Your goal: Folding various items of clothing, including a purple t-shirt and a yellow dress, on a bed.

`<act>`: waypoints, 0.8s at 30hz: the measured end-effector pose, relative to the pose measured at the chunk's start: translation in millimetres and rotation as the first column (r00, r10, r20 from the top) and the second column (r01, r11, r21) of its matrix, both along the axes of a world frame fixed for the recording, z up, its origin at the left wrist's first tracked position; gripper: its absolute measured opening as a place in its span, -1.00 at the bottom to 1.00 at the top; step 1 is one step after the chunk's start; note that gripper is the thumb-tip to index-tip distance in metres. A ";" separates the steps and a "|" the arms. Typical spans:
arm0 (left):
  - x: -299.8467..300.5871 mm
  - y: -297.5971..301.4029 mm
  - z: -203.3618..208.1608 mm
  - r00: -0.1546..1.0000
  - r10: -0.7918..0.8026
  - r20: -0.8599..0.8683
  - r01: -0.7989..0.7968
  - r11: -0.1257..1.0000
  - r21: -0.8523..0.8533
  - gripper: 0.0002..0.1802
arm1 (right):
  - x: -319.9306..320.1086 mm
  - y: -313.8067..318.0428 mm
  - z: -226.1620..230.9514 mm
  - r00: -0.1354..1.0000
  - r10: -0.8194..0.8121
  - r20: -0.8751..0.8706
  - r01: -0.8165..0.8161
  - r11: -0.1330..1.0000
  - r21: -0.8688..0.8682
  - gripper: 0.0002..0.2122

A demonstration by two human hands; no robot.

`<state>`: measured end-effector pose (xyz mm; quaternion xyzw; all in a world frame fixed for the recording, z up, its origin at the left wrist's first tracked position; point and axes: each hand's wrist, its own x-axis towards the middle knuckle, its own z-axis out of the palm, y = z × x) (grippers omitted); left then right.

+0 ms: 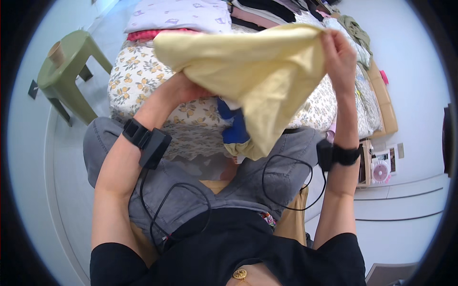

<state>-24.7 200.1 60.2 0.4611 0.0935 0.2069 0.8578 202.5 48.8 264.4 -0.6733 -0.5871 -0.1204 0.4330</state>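
Observation:
A pale yellow piece of clothing (238, 57) is spread in the air above my lap, slightly blurred. Its right upper corner is pinched in my right hand (339, 59), with the fingers closed round the fabric. My left hand (186, 89) is against the underside of its left part; the cloth covers those fingers, so their grip is hidden. Blue fabric (234, 125) with a yellow end hangs below the yellow cloth, between my knees. Whether the blue and yellow parts are one garment is hard to tell.
Ahead is a bed with a lemon-patterned cover (138, 71). On it lie a folded white patterned cloth (176, 16) and a pile of dark and pink clothes (262, 14). A green stool (71, 62) bearing a tan cup (56, 53) stands left. Black cables (210, 205) loop over my lap.

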 end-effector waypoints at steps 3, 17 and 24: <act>3.2 2.5 19.2 0.982 -0.133 -0.131 0.117 0.985 -0.126 -0.74 | 36.6 11.9 21.7 0.966 -0.155 0.205 0.098 0.960 0.264 -0.78; -4.2 -53.0 66.2 0.975 -0.198 -0.102 0.209 0.972 0.112 -0.46 | -88.9 -7.4 -105.6 0.884 0.240 -0.402 -0.372 0.881 -0.293 -0.84; 3.8 -46.6 54.4 0.997 0.067 -0.044 -0.063 0.994 0.086 -0.73 | -55.1 -19.6 -67.8 0.612 0.193 -0.767 -0.512 0.836 -0.198 -0.87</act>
